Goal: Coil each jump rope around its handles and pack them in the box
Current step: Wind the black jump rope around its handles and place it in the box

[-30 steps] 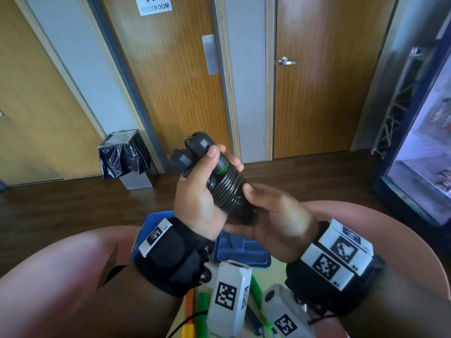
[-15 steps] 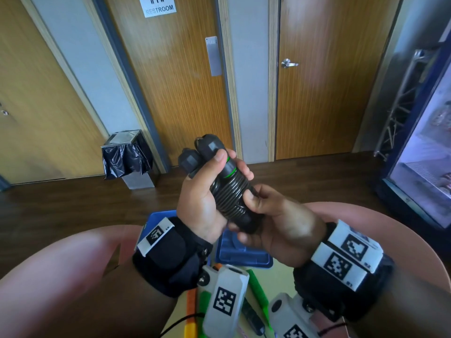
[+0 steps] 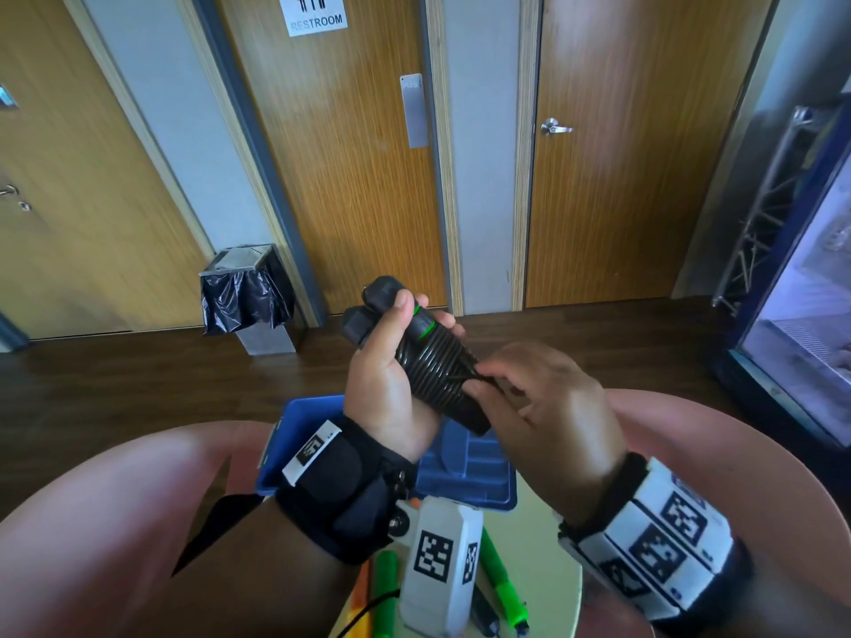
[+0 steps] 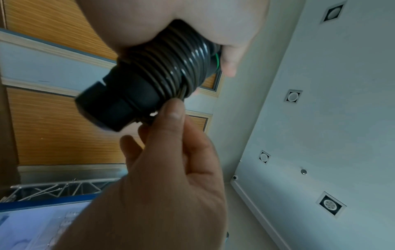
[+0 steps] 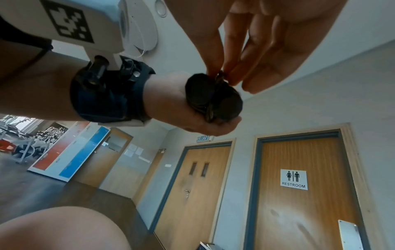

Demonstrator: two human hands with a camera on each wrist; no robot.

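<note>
My left hand (image 3: 391, 375) grips a black jump rope (image 3: 428, 366) whose two handles lie side by side with the dark cord coiled tightly round them; green rings show near the upper end. The same jump rope (image 4: 153, 74) fills the left wrist view, and its handle ends (image 5: 213, 96) show in the right wrist view. My right hand (image 3: 529, 389) pinches the cord's loose end at the lower edge of the coil. The blue box (image 3: 465, 462) sits open below both hands, on my lap side of the small table.
Green and orange jump rope handles (image 3: 497, 573) lie on the pale round table (image 3: 548, 545) under my wrists. Pink chair arms (image 3: 115, 499) flank both sides. A bin with a black bag (image 3: 248, 301) stands by the wooden doors; a glass-front fridge (image 3: 806, 315) is at the right.
My right hand has shifted from cupping the lower end of the handles to pinching the cord at the coil's lower edge. Left hand keeps its grip.
</note>
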